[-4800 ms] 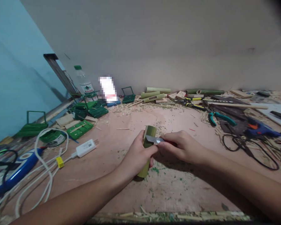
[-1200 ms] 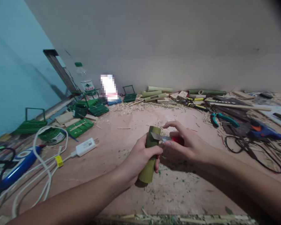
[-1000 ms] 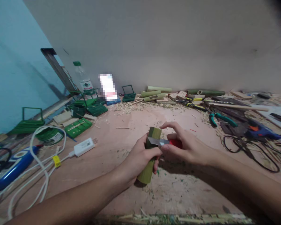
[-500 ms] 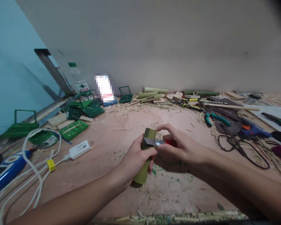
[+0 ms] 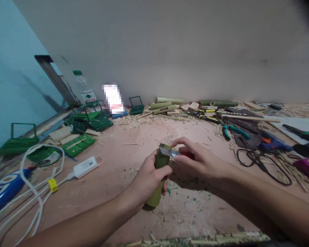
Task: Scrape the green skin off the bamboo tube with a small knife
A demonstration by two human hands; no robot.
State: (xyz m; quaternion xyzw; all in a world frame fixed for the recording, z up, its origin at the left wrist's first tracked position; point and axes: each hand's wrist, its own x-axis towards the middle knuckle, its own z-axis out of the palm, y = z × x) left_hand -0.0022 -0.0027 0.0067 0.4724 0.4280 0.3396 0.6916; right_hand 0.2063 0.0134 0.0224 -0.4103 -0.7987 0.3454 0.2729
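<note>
A green bamboo piece (image 5: 154, 196) stands tilted on the board, its top leaning away from me. My left hand (image 5: 150, 176) is wrapped round its middle, the thumb lying across the front. My right hand (image 5: 198, 157) is closed on the red handle of a utility knife (image 5: 167, 152). The knife's blade lies flat across the bamboo close to its upper end, touching the surface. Most of the red handle is hidden in my right fingers. Green shavings are scattered on the board below both hands.
Green-painted bamboo pieces (image 5: 78, 144), a water bottle (image 5: 86, 91) and a white charger (image 5: 86, 167) with cable lie left. At the back are bamboo tubes (image 5: 166, 109) and a lit phone (image 5: 113, 98). Teal-handled pliers (image 5: 235, 131) and a blue glue gun (image 5: 276, 142) are right.
The knife blade has slid upward along the bamboo toward its top end. The bamboo has tilted slightly. The whole view has shifted a little.
</note>
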